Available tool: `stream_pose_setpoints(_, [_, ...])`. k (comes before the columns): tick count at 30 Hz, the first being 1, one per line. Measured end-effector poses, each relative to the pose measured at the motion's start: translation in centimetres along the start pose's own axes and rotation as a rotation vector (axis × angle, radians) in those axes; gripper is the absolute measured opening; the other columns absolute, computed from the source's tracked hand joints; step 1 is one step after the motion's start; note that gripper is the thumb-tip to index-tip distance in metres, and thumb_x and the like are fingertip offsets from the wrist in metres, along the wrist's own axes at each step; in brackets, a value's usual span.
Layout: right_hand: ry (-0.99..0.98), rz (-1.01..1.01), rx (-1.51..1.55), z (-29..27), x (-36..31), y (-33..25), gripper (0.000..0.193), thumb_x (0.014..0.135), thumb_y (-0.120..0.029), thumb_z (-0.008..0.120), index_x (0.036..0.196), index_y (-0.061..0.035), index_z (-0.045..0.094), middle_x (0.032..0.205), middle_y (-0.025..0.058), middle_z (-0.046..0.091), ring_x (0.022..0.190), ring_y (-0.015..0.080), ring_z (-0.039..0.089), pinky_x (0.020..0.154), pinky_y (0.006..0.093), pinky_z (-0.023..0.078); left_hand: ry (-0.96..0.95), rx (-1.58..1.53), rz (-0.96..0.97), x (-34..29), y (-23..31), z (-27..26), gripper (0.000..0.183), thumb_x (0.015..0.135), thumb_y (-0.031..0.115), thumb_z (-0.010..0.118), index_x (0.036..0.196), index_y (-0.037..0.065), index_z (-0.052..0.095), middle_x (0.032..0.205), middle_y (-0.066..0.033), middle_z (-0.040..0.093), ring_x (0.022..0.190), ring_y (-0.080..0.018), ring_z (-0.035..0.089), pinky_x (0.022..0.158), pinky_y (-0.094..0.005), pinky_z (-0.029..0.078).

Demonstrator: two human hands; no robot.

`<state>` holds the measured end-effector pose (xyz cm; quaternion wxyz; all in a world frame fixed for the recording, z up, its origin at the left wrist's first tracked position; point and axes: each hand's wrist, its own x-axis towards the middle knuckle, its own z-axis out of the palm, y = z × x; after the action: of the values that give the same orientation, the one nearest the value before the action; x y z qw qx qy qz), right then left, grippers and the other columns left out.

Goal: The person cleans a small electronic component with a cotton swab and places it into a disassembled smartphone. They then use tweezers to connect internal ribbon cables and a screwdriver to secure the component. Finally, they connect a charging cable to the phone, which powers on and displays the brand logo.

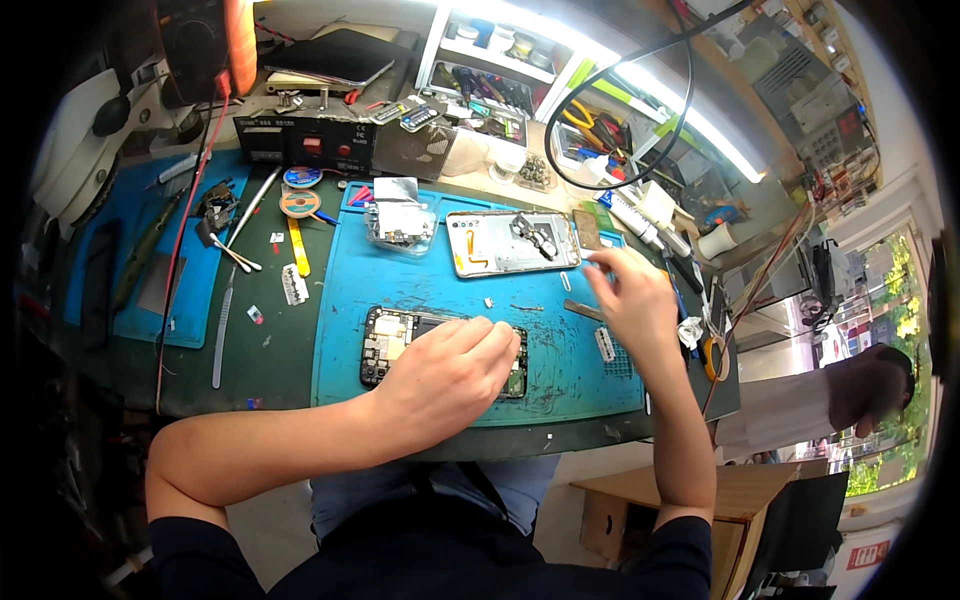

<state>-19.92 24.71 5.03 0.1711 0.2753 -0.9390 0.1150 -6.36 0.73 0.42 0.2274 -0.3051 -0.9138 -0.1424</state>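
Lying open across the near part of the bright blue work mat (345,285), the black-framed rectangular smartphone (383,343) with exposed circuitry is partly covered by your left hand (440,375). That hand's grip is narrow, its fingers bunched downward over the phone's right half; you hide the fingertips, so I cannot tell whether anything is pinched there. Your right hand (637,300) is raised over the mat's right side, fingers curled with the tips close together; I cannot tell whether its grip holds anything.

Just left of your right fingertips lies a silver-white phone housing (495,258), beyond the smartphone, bearing an orange ribbon-like strip (478,240) and a dark small component (535,238). Left of the housing stands a clear plastic box (403,245) of small metallic parts. A slotted silver razor blade (604,345) rests below your right hand.

Left of the mat, the dark green tabletop (275,370) carries a slim silver scalpel-like tool (223,330), a yellow flat strip (299,250) and white-tipped cotton swabs (243,260).
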Motion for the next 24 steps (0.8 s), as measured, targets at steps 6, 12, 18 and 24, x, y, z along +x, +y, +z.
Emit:
stream_pose_setpoints(6, [0.019,-0.176,0.024,4.6,3.1,-0.6,0.024,0.091,-0.015,0.078,0.113,-0.0079,0.073,0.098,0.0093,0.074,0.083,0.0245,0.074,0.078,0.0374,0.058,0.136,-0.153,0.022,-0.5,-2.1,-0.9,0.056,0.075,0.007,0.072,0.129,-0.004,0.066,0.111,-0.0110,0.068,0.095,-0.0255,0.069,0.084,-0.0372,0.058])
stream_pose_setpoints(12, [0.147,-0.289,0.004,2.1,2.3,-3.1,0.021,0.089,-0.003,0.073,0.110,-0.0063,0.073,0.097,0.0094,0.074,0.079,0.0246,0.073,0.071,0.0358,0.059,0.334,-0.328,-0.193,0.4,-3.1,-1.6,0.055,0.084,-0.001,0.074,0.137,-0.003,0.061,0.113,-0.0157,0.066,0.094,-0.0284,0.070,0.078,-0.0380,0.060])
stream_pose_setpoints(18, [0.196,-0.451,0.232,1.0,-2.1,-7.5,0.049,0.079,0.009,0.074,0.126,-0.0027,0.066,0.099,0.0100,0.073,0.083,0.0272,0.071,0.073,0.0371,0.058,0.339,-0.723,-0.293,1.2,-4.9,-1.7,0.019,0.093,0.005,0.075,0.111,0.000,0.074,0.102,-0.0142,0.071,0.087,-0.0289,0.071,0.076,-0.0373,0.058])
stream_pose_setpoints(24, [0.254,-0.263,0.521,1.5,-3.8,-7.0,0.060,0.083,0.009,0.077,0.139,-0.0015,0.058,0.098,0.0071,0.073,0.082,0.0189,0.069,0.071,0.0306,0.057,0.281,-0.806,-0.298,0.9,-4.5,-1.8,0.014,0.093,0.002,0.076,0.107,0.002,0.077,0.105,-0.0111,0.074,0.092,-0.0213,0.073,0.079,-0.0332,0.060])
